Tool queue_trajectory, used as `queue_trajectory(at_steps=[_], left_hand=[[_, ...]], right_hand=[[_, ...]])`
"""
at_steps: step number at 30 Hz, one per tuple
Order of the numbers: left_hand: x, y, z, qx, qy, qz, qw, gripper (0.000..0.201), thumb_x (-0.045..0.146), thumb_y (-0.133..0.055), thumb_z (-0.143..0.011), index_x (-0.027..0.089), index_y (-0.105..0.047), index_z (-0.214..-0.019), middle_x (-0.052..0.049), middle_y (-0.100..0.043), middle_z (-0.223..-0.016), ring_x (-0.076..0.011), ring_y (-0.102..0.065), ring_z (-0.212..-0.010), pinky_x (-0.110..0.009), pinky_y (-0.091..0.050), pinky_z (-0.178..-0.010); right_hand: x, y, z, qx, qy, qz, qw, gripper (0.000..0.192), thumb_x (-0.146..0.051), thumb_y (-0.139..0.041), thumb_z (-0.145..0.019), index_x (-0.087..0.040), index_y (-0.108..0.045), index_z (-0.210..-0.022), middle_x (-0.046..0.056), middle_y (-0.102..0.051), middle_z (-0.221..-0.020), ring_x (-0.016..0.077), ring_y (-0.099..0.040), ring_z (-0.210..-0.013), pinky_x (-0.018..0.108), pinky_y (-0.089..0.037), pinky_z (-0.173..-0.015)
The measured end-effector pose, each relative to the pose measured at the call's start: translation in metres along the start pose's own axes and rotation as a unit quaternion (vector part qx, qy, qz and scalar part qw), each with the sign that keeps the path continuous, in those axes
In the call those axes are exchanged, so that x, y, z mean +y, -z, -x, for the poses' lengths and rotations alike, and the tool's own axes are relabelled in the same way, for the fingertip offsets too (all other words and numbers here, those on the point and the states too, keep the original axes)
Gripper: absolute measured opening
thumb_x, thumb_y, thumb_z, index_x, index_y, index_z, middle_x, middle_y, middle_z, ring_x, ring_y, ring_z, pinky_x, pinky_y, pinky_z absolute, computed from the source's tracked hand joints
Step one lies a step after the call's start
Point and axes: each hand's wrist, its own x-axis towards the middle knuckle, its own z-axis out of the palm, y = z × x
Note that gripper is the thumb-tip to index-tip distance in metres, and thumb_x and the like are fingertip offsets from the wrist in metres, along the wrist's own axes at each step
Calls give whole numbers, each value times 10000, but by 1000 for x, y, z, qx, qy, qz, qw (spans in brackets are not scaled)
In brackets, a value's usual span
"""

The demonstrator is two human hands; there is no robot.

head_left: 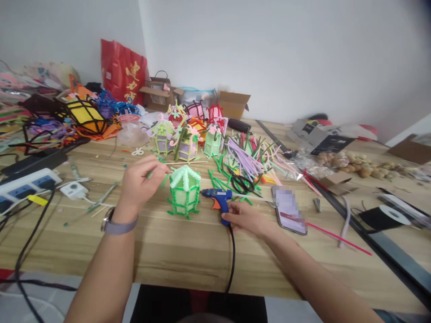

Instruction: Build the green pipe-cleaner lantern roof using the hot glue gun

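A small green lantern [185,197] made of pipe cleaners stands upright on the table in front of me, with pale mint strips down its roof. Just left of it, my left hand [145,177] is closed, its fingertips pinching a short green pipe cleaner [164,181]. My right hand [245,217] grips the handle of a blue glue gun [220,202] with an orange trigger. The gun's nozzle points left at the lantern's side, and a glue stick sticks out of its back. Its black cord runs down over the table's front edge.
Finished lanterns [188,146] stand behind. Loose pipe cleaners [244,157] and black scissors [242,183] lie right of them. A phone [290,211] rests by my right forearm. At left are a power strip [27,186] and cables; at far right, a black spool [384,217].
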Motion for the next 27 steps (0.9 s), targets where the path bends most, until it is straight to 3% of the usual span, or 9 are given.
queue_trajectory(at_steps=[3, 6, 8, 10, 13, 15, 17, 21, 27], left_hand=[[8, 1, 2, 92, 12, 64, 994, 320, 212, -463, -919, 199, -692, -695, 13, -500, -594, -122, -462, -571, -289, -334, -543], [23, 0, 4, 118, 17, 125, 985, 247, 209, -501, -896, 239, -744, -861, 9, -495, -639, -123, -440, -561, -292, -310, -495], [35, -1, 7, 102, 8, 133, 986, 255, 221, -504, -908, 265, -744, -979, -4, -548, -703, -137, -501, -631, -302, -390, -544], [46, -2, 10, 85, 0, 160, 983, 252, 261, -530, -916, 299, -726, -1070, -19, -612, -766, -157, -553, -699, -323, -455, -598], [55, -5, 14, 12, -5, 231, 973, 203, 354, -613, -891, 352, -728, -1058, -30, -677, -745, -200, -586, -728, -412, -512, -690], [55, -7, 15, -28, 0, 274, 961, 192, 405, -635, -877, 354, -737, -1030, -34, -695, -707, -213, -592, -753, -442, -521, -729], [52, -11, 14, -24, -7, 309, 951, 195, 427, -648, -867, 349, -742, -1018, -33, -724, -745, -212, -590, -819, -446, -528, -770], [45, -21, 12, -13, 44, 315, 948, 277, 518, -658, -828, 310, -766, -976, -58, -745, -841, -238, -603, -994, -493, -529, -868], [49, -32, 10, -24, 30, 296, 955, 272, 487, -629, -862, 298, -759, -1008, -61, -749, -914, -241, -596, -1073, -525, -482, -978]], right_hand=[[-4, 6, 4, 44, 2, 92, 995, 198, -223, -729, -672, -190, -561, -572, -43, -498, -525, 108, -455, -487, 232, -328, -454], [-17, 7, 12, 112, 49, 176, 977, 98, -220, -674, -748, -188, -634, -664, -19, -520, -584, 124, -445, -545, 258, -304, -514], [-33, 4, 20, 150, 134, 233, 951, 124, -246, -596, -831, -192, -683, -761, -5, -544, -614, 137, -478, -562, 269, -334, -534], [-52, -3, 29, 169, 236, 223, 931, 172, -274, -560, -878, -195, -709, -847, 17, -590, -668, 145, -527, -602, 269, -391, -557], [-82, -15, 37, 134, 349, 137, 917, 155, -290, -595, -884, -219, -731, -905, 37, -646, -732, 149, -573, -657, 263, -447, -571], [-99, -21, 36, 89, 377, 68, 919, 112, -275, -646, -857, -238, -747, -888, 30, -658, -738, 144, -581, -664, 255, -455, -557], [-112, -24, 30, 36, 368, -5, 929, 74, -282, -693, -822, -249, -756, -841, 12, -659, -716, 129, -572, -630, 247, -455, -534], [-124, -26, 15, -32, 294, -108, 949, 140, -372, -774, -724, -240, -743, -761, -20, -645, -657, 105, -568, -576, 236, -480, -528], [-127, -21, 5, -98, 214, -98, 967, 202, -395, -768, -701, -204, -703, -717, -50, -575, -591, 66, -486, -513, 189, -423, -470]])
